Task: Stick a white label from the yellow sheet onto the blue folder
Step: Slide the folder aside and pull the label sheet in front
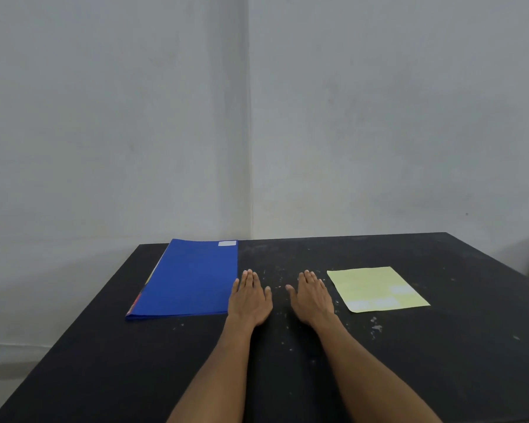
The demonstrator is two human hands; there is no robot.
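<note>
A blue folder (pixel 190 279) lies flat on the left part of the black table, with a small white label (pixel 227 243) stuck at its far right corner. A yellow sheet (pixel 376 288) lies on the right; pale white labels show along its near edge. My left hand (pixel 249 297) rests palm down on the table, its outer edge touching the folder's right side. My right hand (pixel 312 296) lies palm down just left of the yellow sheet. Both hands are flat, fingers extended, holding nothing.
The black table (pixel 287 361) is speckled with white marks between and near the hands. Grey walls meet in a corner behind its far edge. Coloured paper edges (pixel 138 300) stick out from the folder's left side.
</note>
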